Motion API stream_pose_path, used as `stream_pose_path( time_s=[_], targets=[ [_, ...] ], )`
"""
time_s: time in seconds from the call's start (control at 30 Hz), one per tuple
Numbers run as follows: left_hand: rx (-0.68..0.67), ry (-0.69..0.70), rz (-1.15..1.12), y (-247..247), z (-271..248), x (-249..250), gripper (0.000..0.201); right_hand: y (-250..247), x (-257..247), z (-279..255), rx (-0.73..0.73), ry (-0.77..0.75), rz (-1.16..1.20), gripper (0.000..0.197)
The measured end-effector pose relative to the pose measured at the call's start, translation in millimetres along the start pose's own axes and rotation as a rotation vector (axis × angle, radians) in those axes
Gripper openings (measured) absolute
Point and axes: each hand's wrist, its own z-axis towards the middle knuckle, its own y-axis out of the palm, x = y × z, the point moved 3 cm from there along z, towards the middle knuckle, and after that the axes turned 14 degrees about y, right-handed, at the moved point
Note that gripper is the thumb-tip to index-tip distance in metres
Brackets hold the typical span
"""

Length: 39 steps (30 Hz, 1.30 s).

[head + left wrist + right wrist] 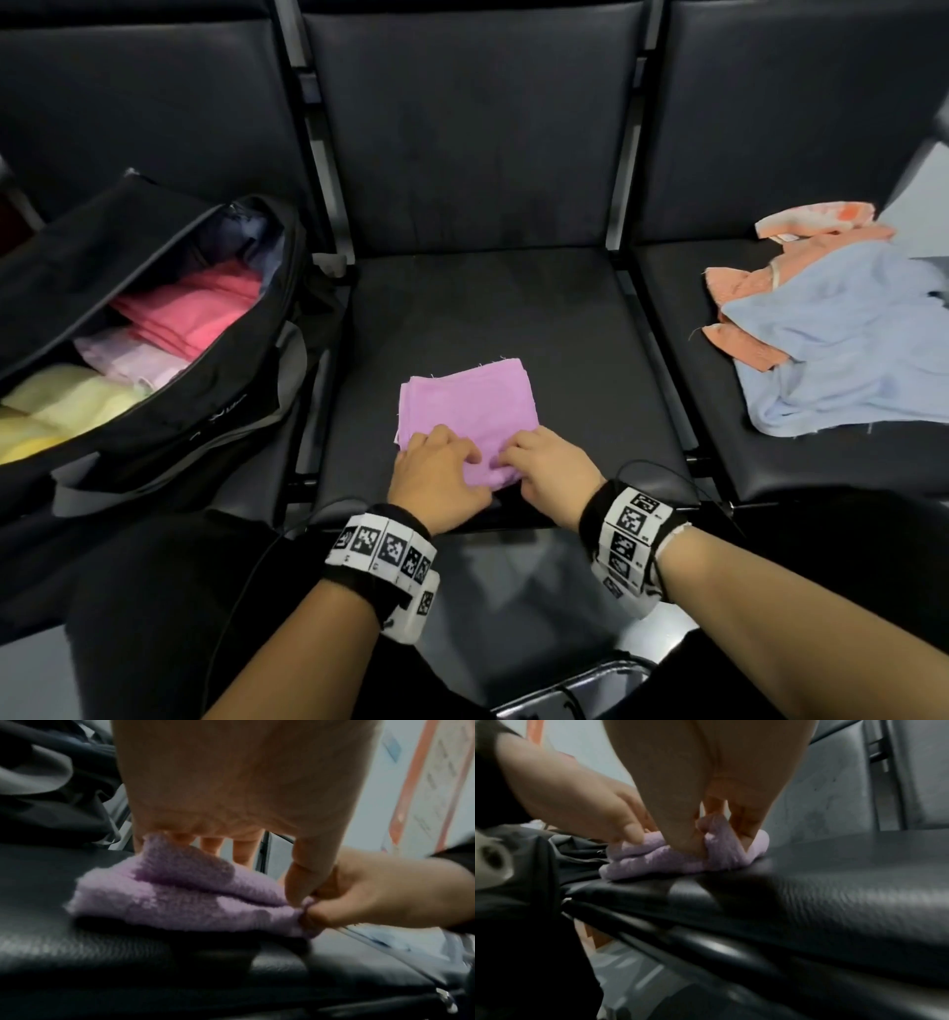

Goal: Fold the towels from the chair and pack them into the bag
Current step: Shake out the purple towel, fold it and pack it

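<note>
A folded purple towel [470, 406] [180, 898] [654, 860] lies on the middle black seat [513, 308], near its front edge. My left hand [459, 455] [244, 854] grips the towel's near left part, fingers curled over the top. My right hand [516, 455] [706, 835] pinches a raised fold at the near right edge between thumb and fingers. The two hands almost touch. An open black bag [169, 411] on the left seat holds folded pink [195, 313], pale lilac [128, 360] and yellow [56, 406] towels.
On the right seat lie a crumpled light blue towel [842, 349] and an orange towel [801, 236] partly under it. Metal frame bars [662, 339] separate the seats. My dark-clothed legs fill the bottom of the head view.
</note>
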Motion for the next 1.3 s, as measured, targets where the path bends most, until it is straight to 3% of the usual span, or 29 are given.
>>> stream_pose_path(
  time_s=[0.13,0.27,0.37,0.47,0.53,0.6,0.8,0.9,1.07,1.3],
  targets=[
    [-0.004,0.033,0.149,1.8,1.0,-1.2,0.052,-19.5,5.7,11.2,-0.006,0.118,0.307,0.027],
    [0.094,0.051,0.218,-0.4,4.9,-4.4,0.032,-34.5,16.5,12.6,-0.015,0.226,0.476,0.031],
    [0.122,0.055,0.161,-2.4,7.1,-8.0,0.027,-31.5,11.0,4.7,-0.013,0.165,0.39,0.033],
    [0.138,0.07,0.098,-5.5,7.8,-12.0,0.028,-17.0,2.6,-5.5,-0.009,0.007,0.13,0.047],
    [0.153,0.08,0.062,-7.2,8.1,-13.9,0.028,-7.6,2.1,-7.6,-0.016,-0.019,0.008,0.052],
    [0.168,0.084,0.019,-8.8,7.9,-16.2,0.024,-4.5,5.6,-5.8,0.015,0.004,0.014,0.042],
    [0.084,0.095,0.076,-10.6,5.7,-26.9,0.019,-18.6,21.7,3.6,0.056,0.25,0.423,0.009],
    [0.132,0.093,-0.077,-15.3,4.8,-31.0,0.003,-27.2,30.0,5.1,0.078,0.296,0.513,0.009],
    [0.286,0.026,-0.501,-20.5,6.3,-35.1,0.017,-30.4,53.8,5.0,0.146,0.374,0.595,0.007],
    [0.284,-0.007,-0.628,-15.1,11.5,-36.0,0.009,-32.4,64.8,1.8,0.178,0.39,0.701,0.016]
  ],
)
